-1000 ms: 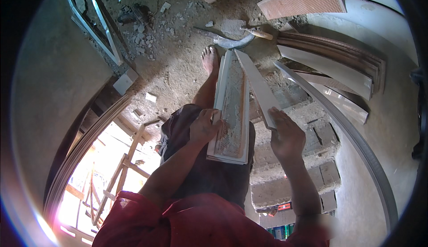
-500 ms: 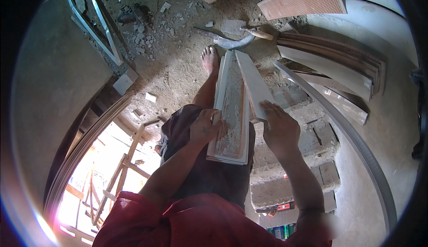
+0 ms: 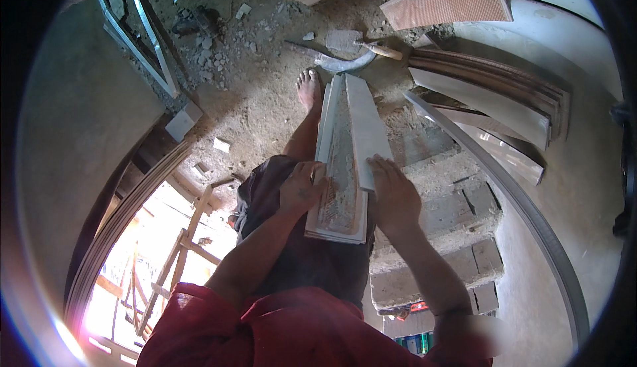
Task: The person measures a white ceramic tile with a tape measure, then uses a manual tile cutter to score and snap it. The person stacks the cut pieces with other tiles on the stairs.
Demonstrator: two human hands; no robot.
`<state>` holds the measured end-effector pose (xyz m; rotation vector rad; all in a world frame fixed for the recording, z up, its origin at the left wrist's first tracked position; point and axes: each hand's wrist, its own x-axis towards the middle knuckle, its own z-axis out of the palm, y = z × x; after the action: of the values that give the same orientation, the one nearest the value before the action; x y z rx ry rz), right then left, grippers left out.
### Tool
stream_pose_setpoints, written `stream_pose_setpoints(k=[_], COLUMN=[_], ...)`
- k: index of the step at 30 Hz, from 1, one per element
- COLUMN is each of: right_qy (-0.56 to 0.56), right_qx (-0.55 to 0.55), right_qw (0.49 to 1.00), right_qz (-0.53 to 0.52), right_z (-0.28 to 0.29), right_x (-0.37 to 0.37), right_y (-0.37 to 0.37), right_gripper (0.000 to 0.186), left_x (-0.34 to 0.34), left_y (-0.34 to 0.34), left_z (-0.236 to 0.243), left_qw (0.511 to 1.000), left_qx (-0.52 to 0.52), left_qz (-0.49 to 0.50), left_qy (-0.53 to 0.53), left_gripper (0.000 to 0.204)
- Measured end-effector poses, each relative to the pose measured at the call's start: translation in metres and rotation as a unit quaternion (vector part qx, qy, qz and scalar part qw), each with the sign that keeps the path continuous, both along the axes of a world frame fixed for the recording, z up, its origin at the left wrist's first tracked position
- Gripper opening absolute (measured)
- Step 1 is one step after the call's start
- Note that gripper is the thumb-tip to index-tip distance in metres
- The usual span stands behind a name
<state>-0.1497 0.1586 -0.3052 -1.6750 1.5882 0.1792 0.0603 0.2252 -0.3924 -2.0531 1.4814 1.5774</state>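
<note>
A small stack of long, pale tile strips (image 3: 337, 216) rests across my thighs, pointing away from me. Its top strip lies rough side up and bears a grey-brown, mortar-like smear. My left hand (image 3: 303, 188) is closed on the stack's left edge, thumb toward the top. My right hand (image 3: 396, 191) grips the near right corner of a loose, light grey tile strip (image 3: 367, 125). This strip lies along the right side of the stack and covers part of the smeared face. Whether it touches the smear along its whole length I cannot tell.
Beyond my bare foot lie a trowel (image 3: 386, 51) and a curved grey piece (image 3: 345, 63). Cut tiles (image 3: 481, 98) lean at the right behind a long grey bar (image 3: 494, 175). Rough block steps (image 3: 434, 234) descend beside my right arm. Rubble (image 3: 209, 55) covers the far left floor.
My right hand has moved left with the loose tile strip, bringing it from a slant at the side to over the stack's right part. My left hand keeps its hold.
</note>
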Motion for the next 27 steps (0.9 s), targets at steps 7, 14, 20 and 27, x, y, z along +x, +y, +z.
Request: stream_pose_setpoints(k=[7,14,20,27], right_qy=[-0.046,-0.081,-0.083,-0.092], right_qx=[0.018,0.066,0.072,0.082], right_qw=[0.998,0.994,0.994,0.992], right_qz=[-0.024,-0.016,-0.026,0.001], right_z=[-0.003,0.000,-0.004,0.005], right_x=[0.029,0.031,0.025,0.027], right_y=[0.044,0.062,0.071,0.063], right_gripper=[0.060,0.070,0.082,0.097], left_x=[-0.001,0.003,0.002,-0.009], left_y=[-0.001,0.004,0.008,0.006], left_z=[-0.002,-0.015,-0.014,-0.018], left_qw=[0.999,0.998,0.996,0.989], left_qx=[0.049,-0.008,0.018,0.009], left_qz=[0.011,0.061,0.087,0.132], left_qy=[-0.011,0.023,0.021,0.069], left_gripper=[0.039,0.034,0.039,0.067])
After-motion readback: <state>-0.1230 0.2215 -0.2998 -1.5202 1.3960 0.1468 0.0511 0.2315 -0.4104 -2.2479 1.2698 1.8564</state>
